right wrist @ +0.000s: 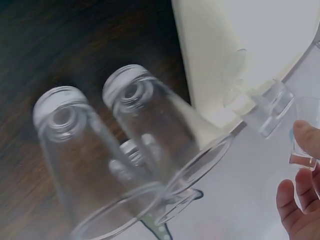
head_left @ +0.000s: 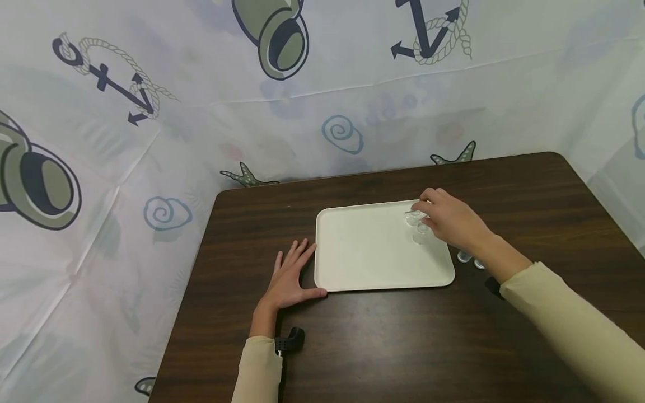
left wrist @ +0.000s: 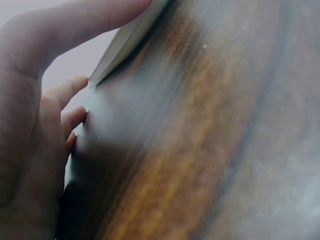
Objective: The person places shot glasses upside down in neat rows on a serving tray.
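My left hand (head_left: 289,282) lies with fingers spread at the left end of a white rectangular tray (head_left: 363,252). Its thumb reaches the tray's near left corner, and the fingertips meet the left rim. Over the tray's far right part, my right hand (head_left: 448,218) pinches a small clear shot glass (right wrist: 303,160) between thumb and fingers. Beside it, another clear glass (right wrist: 272,107) with a thick base shows over the tray in the right wrist view. In the head view these clear pieces overlap close under the fingers.
Right of the tray, tall clear glasses (right wrist: 155,115) stand on the dark wooden table (head_left: 383,341), partly behind my right forearm in the head view. A smaller clear glass shows behind them. A printed curtain (head_left: 297,123) hangs along the table's far edge.
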`<state>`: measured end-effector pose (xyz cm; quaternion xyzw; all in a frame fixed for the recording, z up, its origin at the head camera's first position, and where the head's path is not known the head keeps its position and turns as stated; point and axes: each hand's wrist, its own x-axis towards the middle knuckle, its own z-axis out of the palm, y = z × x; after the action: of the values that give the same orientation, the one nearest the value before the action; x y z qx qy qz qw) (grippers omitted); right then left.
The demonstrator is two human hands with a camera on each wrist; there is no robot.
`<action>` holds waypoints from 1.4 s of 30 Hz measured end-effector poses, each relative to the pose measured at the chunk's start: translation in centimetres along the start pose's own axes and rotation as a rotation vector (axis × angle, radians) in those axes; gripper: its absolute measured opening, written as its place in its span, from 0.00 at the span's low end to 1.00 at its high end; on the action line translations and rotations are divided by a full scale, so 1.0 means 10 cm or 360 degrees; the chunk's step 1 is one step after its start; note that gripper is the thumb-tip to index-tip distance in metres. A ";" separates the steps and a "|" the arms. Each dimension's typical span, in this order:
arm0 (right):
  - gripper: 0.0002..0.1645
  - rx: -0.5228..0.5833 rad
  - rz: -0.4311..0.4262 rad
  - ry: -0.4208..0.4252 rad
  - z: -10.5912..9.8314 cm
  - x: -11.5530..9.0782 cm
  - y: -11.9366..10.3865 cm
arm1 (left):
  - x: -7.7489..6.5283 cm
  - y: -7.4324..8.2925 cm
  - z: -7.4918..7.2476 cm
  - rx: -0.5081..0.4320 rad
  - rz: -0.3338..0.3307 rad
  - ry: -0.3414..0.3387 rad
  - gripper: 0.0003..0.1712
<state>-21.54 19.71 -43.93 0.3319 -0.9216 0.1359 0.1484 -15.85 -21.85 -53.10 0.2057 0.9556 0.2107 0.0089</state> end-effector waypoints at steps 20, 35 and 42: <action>0.17 -0.0432 -0.0181 -0.0208 0.24 0.38 -0.27 | 0.00 -0.04 0.04 0.0015 -0.0019 -0.0011 0.65; 0.06 -0.0491 -0.0190 -0.0260 0.49 0.43 -0.34 | 0.02 -0.05 0.04 0.0023 0.0002 0.0004 0.65; 0.05 -0.0628 -0.0264 -0.0263 0.55 0.43 -0.36 | 0.02 -0.04 0.04 0.0011 -0.0011 0.0000 0.64</action>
<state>-23.40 12.63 -46.87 0.3812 -0.9088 -0.0872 0.1452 -16.11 -21.94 -53.56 0.2025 0.9571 0.2072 0.0089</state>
